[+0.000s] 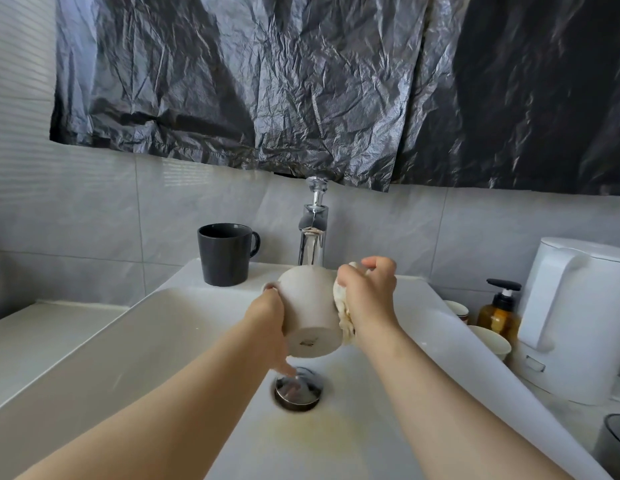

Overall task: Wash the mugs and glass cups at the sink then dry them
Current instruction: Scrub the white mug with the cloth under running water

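Over the white sink (135,341) I hold a cream mug (310,306) tipped away from me, its base facing the camera. My left hand (268,318) grips the mug's left side near the handle. My right hand (369,292) holds a pale cloth (343,313) pressed against the mug's right side. A black mug (223,252) stands upright on the sink's back ledge, left of the chrome tap (313,233). I see no water running from the tap.
The chrome drain plug (298,388) lies below the mug. Right of the sink stand a white kettle (578,313), an amber pump bottle (500,313), two pale cups (490,341) and a dark container (614,445). Black plastic sheeting (336,81) hangs on the wall.
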`<state>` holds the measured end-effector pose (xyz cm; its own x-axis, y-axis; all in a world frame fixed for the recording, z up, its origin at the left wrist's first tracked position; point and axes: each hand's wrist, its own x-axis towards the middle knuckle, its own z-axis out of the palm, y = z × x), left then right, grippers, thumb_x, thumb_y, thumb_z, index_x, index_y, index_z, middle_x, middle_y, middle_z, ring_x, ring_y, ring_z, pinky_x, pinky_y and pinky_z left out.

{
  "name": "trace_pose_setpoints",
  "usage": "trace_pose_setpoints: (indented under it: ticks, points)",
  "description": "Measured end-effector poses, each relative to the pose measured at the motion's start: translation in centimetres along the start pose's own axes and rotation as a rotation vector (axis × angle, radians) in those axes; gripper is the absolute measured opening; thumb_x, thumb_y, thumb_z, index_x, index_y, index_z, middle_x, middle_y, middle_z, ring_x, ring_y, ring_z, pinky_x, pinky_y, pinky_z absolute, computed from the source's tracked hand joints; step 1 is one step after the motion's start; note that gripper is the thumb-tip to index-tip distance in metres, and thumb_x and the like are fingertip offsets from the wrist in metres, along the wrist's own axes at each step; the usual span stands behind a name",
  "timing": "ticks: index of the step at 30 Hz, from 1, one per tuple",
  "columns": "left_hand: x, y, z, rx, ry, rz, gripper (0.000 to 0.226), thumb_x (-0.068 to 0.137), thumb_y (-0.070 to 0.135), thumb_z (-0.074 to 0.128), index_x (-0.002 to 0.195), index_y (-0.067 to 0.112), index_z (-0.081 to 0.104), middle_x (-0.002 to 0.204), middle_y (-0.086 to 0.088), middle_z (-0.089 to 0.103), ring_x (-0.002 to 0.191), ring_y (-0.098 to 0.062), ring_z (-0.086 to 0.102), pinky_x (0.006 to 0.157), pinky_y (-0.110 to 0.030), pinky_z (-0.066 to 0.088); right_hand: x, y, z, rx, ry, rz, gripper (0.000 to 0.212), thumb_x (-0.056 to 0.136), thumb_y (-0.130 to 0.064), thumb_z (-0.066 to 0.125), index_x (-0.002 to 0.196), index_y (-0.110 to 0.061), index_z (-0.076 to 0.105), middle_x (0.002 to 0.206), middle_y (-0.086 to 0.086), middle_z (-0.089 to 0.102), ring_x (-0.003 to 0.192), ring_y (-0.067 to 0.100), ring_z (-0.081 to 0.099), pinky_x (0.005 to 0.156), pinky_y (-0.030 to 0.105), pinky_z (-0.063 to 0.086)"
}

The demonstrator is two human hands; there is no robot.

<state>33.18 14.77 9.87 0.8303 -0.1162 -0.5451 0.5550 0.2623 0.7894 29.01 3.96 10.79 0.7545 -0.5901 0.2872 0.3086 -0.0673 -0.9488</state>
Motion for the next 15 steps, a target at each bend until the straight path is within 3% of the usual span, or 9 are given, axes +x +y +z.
trace_pose_setpoints:
  ticks: [2, 6, 8, 10, 12, 15]
  points:
    - [0.2, -0.2, -0.4, 0.013, -0.019, 0.026, 0.042, 0.095, 0.047, 0.045, 0.113, 0.01, 0.047, 0.095, -0.016, 0.059, 0.091, -0.037, 0.059, 0.096, -0.06, 0.043, 0.2, 0.4, 0.1, -0.103, -0.002, -0.063, 0.031, 0.073, -0.015, 0.057, 0.092, -0.027, 0.035, 0.097, 0.006, 0.048, 0.056, 0.016, 0.046, 0.038, 0.016, 0.035]
    - [-0.2, 0.1, -0.9, 0.007, -0.033, 0.084, 0.041, 0.095, 0.049, 0.047, 0.113, 0.012, 0.049, 0.092, -0.014, 0.058, 0.081, -0.034, 0.059, 0.079, -0.053, 0.05, -0.5, 0.7, -0.2, -0.323, 0.06, -0.206, 0.018, 0.086, -0.022, 0.063, 0.095, -0.023, 0.048, 0.079, -0.019, 0.049, 0.082, 0.015, 0.052, 0.064, 0.02, 0.039]
    - [-0.2, 0.2, -1.0, -0.02, -0.009, 0.102, 0.038, 0.094, 0.049, 0.047, 0.111, 0.014, 0.051, 0.089, -0.012, 0.057, 0.084, -0.036, 0.059, 0.08, -0.053, 0.051, -1.3, 0.8, 0.7, -0.338, -0.126, -0.252, 0.009, 0.092, -0.025, 0.056, 0.101, -0.026, 0.058, 0.092, -0.022, 0.055, 0.095, 0.007, 0.053, 0.08, 0.016, 0.043]
    - [0.0, 0.3, -1.3, -0.014, 0.015, 0.145, 0.038, 0.095, 0.048, 0.045, 0.114, 0.016, 0.051, 0.096, -0.012, 0.059, 0.087, -0.037, 0.059, 0.077, -0.053, 0.051, -1.9, 1.3, 1.5, -0.376, -0.336, -0.237, 0.029, 0.099, -0.025, 0.042, 0.122, -0.023, 0.059, 0.127, -0.015, 0.046, 0.125, 0.002, 0.038, 0.106, 0.015, 0.028]
    - [0.3, 0.7, -1.6, 0.03, 0.036, 0.218, 0.036, 0.096, 0.046, 0.043, 0.117, 0.017, 0.051, 0.106, -0.014, 0.06, 0.091, -0.038, 0.06, 0.074, -0.053, 0.052, -1.7, 1.4, 1.6, -0.378, -0.374, -0.138, 0.039, 0.102, -0.024, 0.035, 0.14, -0.025, 0.042, 0.148, -0.009, 0.03, 0.137, 0.006, 0.026, 0.105, 0.015, 0.018]
    - [0.4, 0.9, -1.7, 0.039, 0.001, 0.287, 0.023, 0.098, 0.039, 0.043, 0.1, 0.018, 0.053, 0.099, -0.012, 0.061, 0.086, -0.036, 0.06, 0.072, -0.051, 0.053, -1.3, 1.2, 0.4, -0.307, -0.215, -0.026, 0.05, 0.1, -0.023, 0.038, 0.147, -0.03, 0.023, 0.138, -0.011, 0.04, 0.12, 0.013, 0.044, 0.095, 0.02, 0.03]
